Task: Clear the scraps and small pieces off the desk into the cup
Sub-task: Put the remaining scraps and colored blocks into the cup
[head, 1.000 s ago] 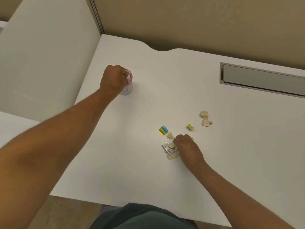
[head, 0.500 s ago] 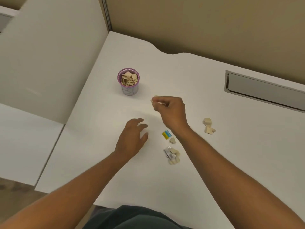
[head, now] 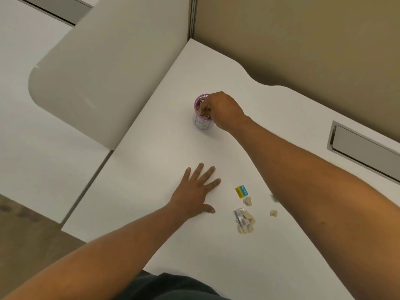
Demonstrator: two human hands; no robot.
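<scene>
Worktop [head: 164, 152]: white; we see it run away from us to a tan partition [head: 303, 40].
Left hand [head: 194, 191]: flat on the worktop, palm down, fingers [head: 200, 169] spread and pointing away from us; it holds nothing.
Scraps [head: 245, 220]: a small heap of beige bits around a silvery wrapper, just right of the left thumb, lying near our edge of the worktop.
Single bits: one beige piece [head: 247, 201] just beyond the heap, another [head: 273, 213] to the right beside the right forearm.
Tag [head: 241, 191]: a small yellow and blue rectangle lying flat, its long axis slanting up to the right; the blue half bears print too small for us to read.
Cup [head: 202, 123]: upright, well beyond the scraps, mouth up, purple rim, pale wall with a dark outline drawing we cannot make out; beige pieces fill it.
Right hand [head: 223, 110]: over the cup's mouth, its fingers [head: 205, 106] curled down and bunched at the pieces inside; we cannot tell whether they pinch one.
Slot [head: 363, 151]: grey metal recess at the far right of the worktop.
</scene>
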